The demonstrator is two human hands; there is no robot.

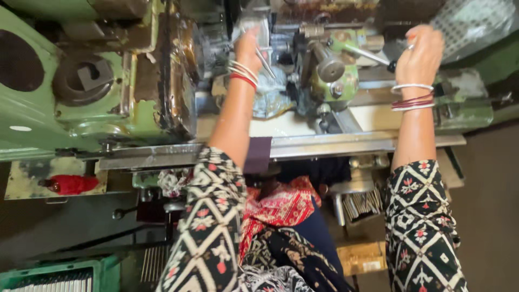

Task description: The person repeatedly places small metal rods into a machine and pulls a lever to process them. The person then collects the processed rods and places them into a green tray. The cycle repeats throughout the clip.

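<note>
Rod sits gripped by left hand at the lathe; right hand fingers clench the lever; work looks midway.

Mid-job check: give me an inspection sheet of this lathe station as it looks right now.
Surface: green machine bed with worn, stained paint; metal rail along its front edge.
Job's things: thin metal rod at the left hand; black-knobbed lever at the right hand.
Clutter: red-handled tool on the lower shelf; metal rods in a tray; green crate.
Grippers: left hand raised at the rod, grip unclear; right hand closed around the lever.
Cables: nothing seen.
Surroundings: dark floor; patterned sleeves and red cloth below.
</note>
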